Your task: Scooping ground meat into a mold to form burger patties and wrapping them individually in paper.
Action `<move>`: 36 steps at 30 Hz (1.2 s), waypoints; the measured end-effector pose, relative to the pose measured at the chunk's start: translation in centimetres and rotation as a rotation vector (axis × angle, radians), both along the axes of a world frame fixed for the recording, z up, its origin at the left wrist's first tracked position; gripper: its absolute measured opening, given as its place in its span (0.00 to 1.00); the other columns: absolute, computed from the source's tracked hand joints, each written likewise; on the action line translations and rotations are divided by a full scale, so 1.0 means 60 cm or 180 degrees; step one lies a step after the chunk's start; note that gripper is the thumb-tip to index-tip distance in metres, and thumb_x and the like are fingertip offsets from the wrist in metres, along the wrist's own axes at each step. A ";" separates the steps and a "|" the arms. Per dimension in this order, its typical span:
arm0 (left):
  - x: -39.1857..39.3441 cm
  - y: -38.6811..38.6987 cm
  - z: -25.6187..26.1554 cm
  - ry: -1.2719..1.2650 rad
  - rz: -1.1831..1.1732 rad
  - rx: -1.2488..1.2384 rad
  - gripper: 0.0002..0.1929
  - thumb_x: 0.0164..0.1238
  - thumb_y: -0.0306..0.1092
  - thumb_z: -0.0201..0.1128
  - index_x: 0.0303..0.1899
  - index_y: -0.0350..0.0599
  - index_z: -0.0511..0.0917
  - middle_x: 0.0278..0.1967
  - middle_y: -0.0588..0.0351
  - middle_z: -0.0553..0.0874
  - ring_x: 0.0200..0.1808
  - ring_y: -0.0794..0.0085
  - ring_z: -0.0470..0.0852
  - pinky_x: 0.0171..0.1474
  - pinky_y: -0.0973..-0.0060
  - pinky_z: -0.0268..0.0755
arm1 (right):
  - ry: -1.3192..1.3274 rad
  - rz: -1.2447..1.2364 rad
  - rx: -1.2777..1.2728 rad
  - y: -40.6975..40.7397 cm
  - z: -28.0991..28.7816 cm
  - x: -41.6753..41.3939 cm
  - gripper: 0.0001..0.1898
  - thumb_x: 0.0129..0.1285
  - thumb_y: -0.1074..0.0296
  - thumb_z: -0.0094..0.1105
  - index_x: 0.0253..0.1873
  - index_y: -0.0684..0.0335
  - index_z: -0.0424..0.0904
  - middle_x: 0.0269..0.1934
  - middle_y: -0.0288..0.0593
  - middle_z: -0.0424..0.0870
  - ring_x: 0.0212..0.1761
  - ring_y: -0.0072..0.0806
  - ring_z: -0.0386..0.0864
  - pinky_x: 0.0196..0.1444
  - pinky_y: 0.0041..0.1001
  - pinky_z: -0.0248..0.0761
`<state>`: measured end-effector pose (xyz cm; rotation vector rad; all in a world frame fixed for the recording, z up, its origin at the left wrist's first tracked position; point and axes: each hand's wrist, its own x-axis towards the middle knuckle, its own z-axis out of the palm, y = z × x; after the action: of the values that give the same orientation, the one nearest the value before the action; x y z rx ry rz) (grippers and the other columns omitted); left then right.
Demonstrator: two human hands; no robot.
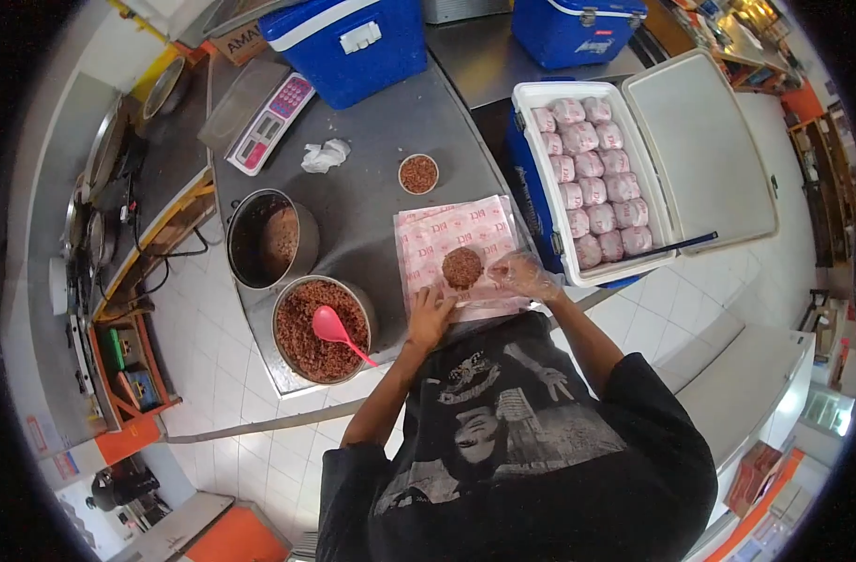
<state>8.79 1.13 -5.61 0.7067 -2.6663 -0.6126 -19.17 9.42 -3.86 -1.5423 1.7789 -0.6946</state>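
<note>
A round mound of cooked reddish-brown rice (463,268) rests on a stack of printed pink-and-white food wrapping paper (428,228) at the table's near edge. My left hand (430,316), bare, lies on the near left part of the paper with its fingers apart. On the mound's other side is my right hand (522,275), covered by a clear plastic glove. Its fingers are bent close to the rice, and whether they pinch anything is unclear. Beyond the paper stands a small round cup full of rice (419,174).
Left of the paper are a pot of rice (294,344) with a pink serving spoon (331,324) and a mostly emptied pot (239,242). A digital scale (269,126), crumpled plastic (326,155) and blue cooler (347,53) stand farther back. At right, an open cooler (530,165) holds several wrapped bundles (589,164).
</note>
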 end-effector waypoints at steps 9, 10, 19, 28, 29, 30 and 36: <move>-0.002 -0.003 0.048 -0.0320 -0.0531 0.0230 0.11 0.59 0.31 0.66 0.43 0.49 0.87 0.43 0.54 0.84 0.50 0.60 0.80 0.53 0.59 0.72 | -0.0248 -0.0187 0.0239 0.002 -0.002 0.000 0.16 0.68 0.56 0.66 0.42 0.67 0.89 0.35 0.52 0.89 0.38 0.47 0.86 0.46 0.41 0.78; -0.002 -0.004 0.051 -0.0569 -0.0610 0.0484 0.09 0.59 0.30 0.65 0.41 0.49 0.87 0.40 0.54 0.85 0.48 0.62 0.81 0.53 0.60 0.72 | -0.0188 -0.0182 0.0314 0.001 -0.001 -0.001 0.16 0.68 0.56 0.66 0.42 0.66 0.89 0.35 0.52 0.89 0.38 0.47 0.86 0.46 0.41 0.78; -0.007 0.005 0.030 -0.0312 -0.0416 0.0853 0.06 0.64 0.33 0.67 0.36 0.43 0.87 0.34 0.49 0.86 0.41 0.51 0.84 0.50 0.59 0.77 | 0.0001 -0.0077 0.0001 0.001 -0.010 -0.004 0.17 0.67 0.55 0.67 0.43 0.67 0.89 0.37 0.55 0.90 0.41 0.48 0.88 0.48 0.41 0.79; -0.015 -0.006 0.036 -0.0387 0.0122 0.1530 0.05 0.57 0.29 0.71 0.33 0.39 0.86 0.35 0.43 0.87 0.43 0.47 0.85 0.49 0.53 0.77 | -0.0013 -0.0084 0.0362 -0.004 0.002 -0.007 0.18 0.67 0.54 0.68 0.42 0.69 0.88 0.36 0.55 0.89 0.40 0.48 0.87 0.47 0.42 0.78; -0.015 -0.006 0.039 -0.0395 0.0120 0.1537 0.05 0.57 0.29 0.71 0.33 0.39 0.86 0.35 0.43 0.87 0.43 0.47 0.85 0.49 0.53 0.77 | -0.0021 -0.0088 0.0369 0.001 -0.001 -0.005 0.18 0.67 0.54 0.68 0.42 0.69 0.88 0.36 0.55 0.89 0.40 0.48 0.87 0.47 0.42 0.78; -0.015 -0.005 0.040 -0.0493 0.0115 0.1568 0.06 0.57 0.30 0.72 0.34 0.39 0.86 0.35 0.42 0.87 0.44 0.47 0.85 0.49 0.54 0.77 | -0.0066 -0.0172 0.0080 0.004 -0.005 -0.003 0.19 0.68 0.54 0.68 0.42 0.69 0.88 0.34 0.54 0.89 0.39 0.47 0.87 0.46 0.41 0.78; -0.025 0.015 0.027 -0.0313 0.0131 0.1727 0.06 0.58 0.30 0.72 0.35 0.38 0.87 0.34 0.42 0.87 0.41 0.48 0.85 0.48 0.57 0.77 | -0.0096 -0.0260 -0.0076 0.008 -0.021 -0.001 0.19 0.68 0.53 0.68 0.43 0.68 0.88 0.34 0.53 0.88 0.39 0.44 0.87 0.45 0.40 0.77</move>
<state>7.29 2.01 -4.02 0.9447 -2.5725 -1.3456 -19.20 9.88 -5.14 -1.4738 1.8255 -0.7771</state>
